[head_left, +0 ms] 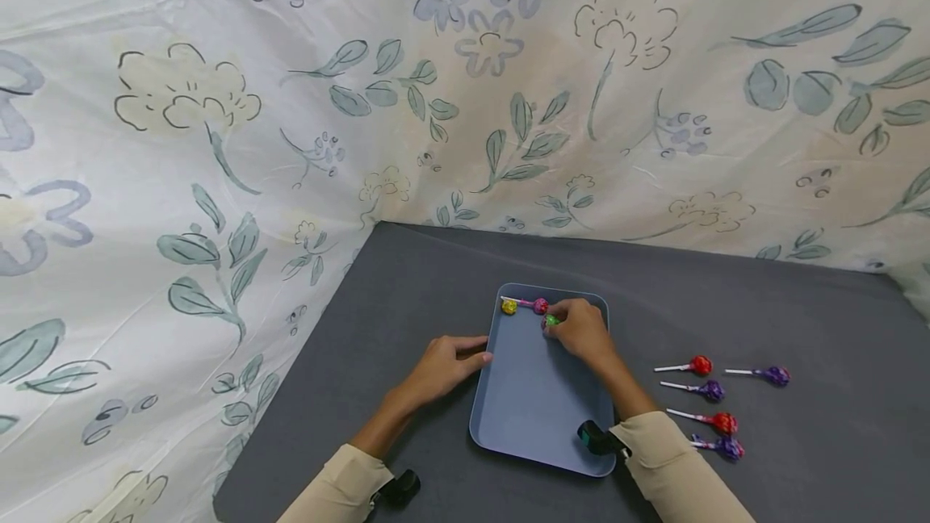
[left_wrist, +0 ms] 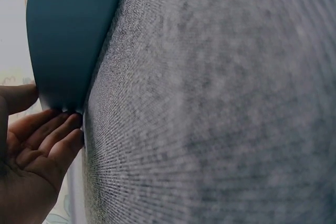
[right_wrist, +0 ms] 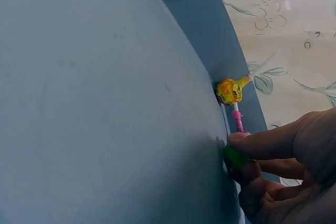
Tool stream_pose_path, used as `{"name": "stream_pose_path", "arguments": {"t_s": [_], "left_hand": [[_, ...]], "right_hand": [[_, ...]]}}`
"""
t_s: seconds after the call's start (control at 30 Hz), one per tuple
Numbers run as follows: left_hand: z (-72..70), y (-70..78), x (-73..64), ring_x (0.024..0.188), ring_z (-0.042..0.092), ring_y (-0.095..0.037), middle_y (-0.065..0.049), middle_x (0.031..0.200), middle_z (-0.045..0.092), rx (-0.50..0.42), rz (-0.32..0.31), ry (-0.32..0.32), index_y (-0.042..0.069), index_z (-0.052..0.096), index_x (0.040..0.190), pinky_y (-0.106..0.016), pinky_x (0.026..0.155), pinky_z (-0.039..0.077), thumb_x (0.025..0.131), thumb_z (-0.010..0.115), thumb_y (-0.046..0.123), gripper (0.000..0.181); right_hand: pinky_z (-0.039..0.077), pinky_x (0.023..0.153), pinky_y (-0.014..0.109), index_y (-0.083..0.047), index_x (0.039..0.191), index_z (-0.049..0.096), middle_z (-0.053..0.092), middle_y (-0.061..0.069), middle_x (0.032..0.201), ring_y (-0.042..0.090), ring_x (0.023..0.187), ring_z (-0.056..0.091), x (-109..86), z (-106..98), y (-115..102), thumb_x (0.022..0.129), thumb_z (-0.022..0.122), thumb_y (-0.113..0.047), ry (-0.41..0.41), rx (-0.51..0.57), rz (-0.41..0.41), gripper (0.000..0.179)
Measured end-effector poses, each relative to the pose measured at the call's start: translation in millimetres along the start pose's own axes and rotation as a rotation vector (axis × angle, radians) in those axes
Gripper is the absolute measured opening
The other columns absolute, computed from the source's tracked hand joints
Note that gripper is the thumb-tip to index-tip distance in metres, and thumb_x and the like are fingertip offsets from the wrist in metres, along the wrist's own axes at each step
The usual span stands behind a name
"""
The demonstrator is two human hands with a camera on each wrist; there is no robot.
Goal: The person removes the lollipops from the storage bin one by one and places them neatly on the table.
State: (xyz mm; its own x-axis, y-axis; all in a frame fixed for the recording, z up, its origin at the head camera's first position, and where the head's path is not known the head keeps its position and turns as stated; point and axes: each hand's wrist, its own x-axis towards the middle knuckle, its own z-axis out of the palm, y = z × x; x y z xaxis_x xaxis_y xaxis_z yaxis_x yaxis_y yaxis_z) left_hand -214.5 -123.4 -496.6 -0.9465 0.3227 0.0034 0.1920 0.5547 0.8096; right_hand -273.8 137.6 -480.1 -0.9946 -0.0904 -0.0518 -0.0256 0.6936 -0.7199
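Note:
A blue-grey tray [head_left: 541, 402] lies on the dark cloth. My left hand [head_left: 439, 370] holds its left side, the thumb at the rim and the fingers [left_wrist: 58, 132] against the outer wall. My right hand [head_left: 581, 328] pinches a green-wrapped lollipop [right_wrist: 236, 158] by its head between thumb and fingers, near the tray's far wall; its stick is hidden. In the far left corner sits a yellow lollipop [right_wrist: 229, 92], its stick tilted up over the rim. A pink lollipop [head_left: 541, 306] lies beside it along the far wall.
To the right of the tray lie several lollipops on the cloth, among them a red one [head_left: 701, 366], a purple one [head_left: 712, 390] and another purple one [head_left: 777, 376] set farther right. A floral curtain [head_left: 508, 144] hangs behind and at the left.

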Motion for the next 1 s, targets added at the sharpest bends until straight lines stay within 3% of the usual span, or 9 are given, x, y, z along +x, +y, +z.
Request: {"name": "stream_pose_path", "arguments": {"t_s": [0.3, 0.47, 0.6, 0.77, 0.9, 1.0], "left_hand": [[2.6, -0.4, 0.5, 0.128, 0.068, -0.029, -0.014, 0.139, 0.070, -0.014, 0.006, 0.002, 0.002, 0.069, 0.140, -0.051, 0.108, 0.053, 0.104, 0.069, 0.035, 0.048], [2.3, 0.0, 0.7, 0.129, 0.067, -0.028, -0.013, 0.139, 0.070, -0.010, 0.001, 0.005, 0.003, 0.069, 0.140, -0.051, 0.109, 0.053, 0.104, 0.069, 0.035, 0.048], [1.6, 0.5, 1.1, 0.129, 0.067, -0.028, -0.013, 0.140, 0.069, -0.005, 0.002, 0.005, 0.003, 0.069, 0.140, -0.051, 0.109, 0.052, 0.104, 0.069, 0.035, 0.048], [1.3, 0.7, 1.1, 0.130, 0.066, -0.028, -0.013, 0.140, 0.069, -0.002, -0.002, 0.002, 0.004, 0.069, 0.141, -0.051, 0.110, 0.052, 0.104, 0.069, 0.036, 0.048], [1.2, 0.8, 0.1, 0.131, 0.065, -0.029, -0.013, 0.141, 0.069, -0.004, -0.003, 0.001, 0.003, 0.069, 0.141, -0.052, 0.110, 0.051, 0.104, 0.069, 0.036, 0.049], [0.9, 2.3, -0.5, 0.132, 0.065, -0.030, -0.014, 0.141, 0.068, -0.003, -0.005, 0.000, 0.003, 0.068, 0.141, -0.052, 0.111, 0.051, 0.104, 0.069, 0.035, 0.049]], "right_hand": [[0.054, 0.084, 0.048, 0.001, 0.112, 0.076, 0.074, 0.016, 0.105, 0.029, 0.094, 0.064, -6.4, -5.2, -0.9, 0.091, 0.084, -0.011, 0.024, 0.026, -0.018, 0.026], [0.051, 0.073, 0.039, -0.004, 0.118, 0.077, 0.074, 0.014, 0.105, 0.025, 0.085, 0.064, -9.8, -8.2, -3.4, 0.093, 0.081, -0.010, 0.044, 0.031, -0.077, 0.026], [0.053, 0.072, 0.039, -0.005, 0.122, 0.077, 0.075, 0.016, 0.108, 0.028, 0.089, 0.069, -13.5, -12.9, -7.7, 0.095, 0.078, -0.010, 0.068, 0.053, -0.108, 0.027], [0.057, 0.076, 0.043, -0.004, 0.121, 0.072, 0.072, 0.018, 0.113, 0.034, 0.101, 0.070, -20.6, -21.0, -12.0, 0.098, 0.077, -0.013, 0.077, 0.102, -0.082, 0.026], [0.054, 0.074, 0.038, -0.004, 0.116, 0.066, 0.069, 0.016, 0.111, 0.032, 0.100, 0.068, -26.1, -27.0, -13.4, 0.098, 0.078, -0.017, 0.090, 0.144, -0.066, 0.025], [0.056, 0.076, 0.039, -0.004, 0.122, 0.067, 0.070, 0.017, 0.113, 0.032, 0.100, 0.070, -30.8, -31.0, -13.7, 0.100, 0.075, -0.017, 0.105, 0.160, -0.083, 0.027]]}}
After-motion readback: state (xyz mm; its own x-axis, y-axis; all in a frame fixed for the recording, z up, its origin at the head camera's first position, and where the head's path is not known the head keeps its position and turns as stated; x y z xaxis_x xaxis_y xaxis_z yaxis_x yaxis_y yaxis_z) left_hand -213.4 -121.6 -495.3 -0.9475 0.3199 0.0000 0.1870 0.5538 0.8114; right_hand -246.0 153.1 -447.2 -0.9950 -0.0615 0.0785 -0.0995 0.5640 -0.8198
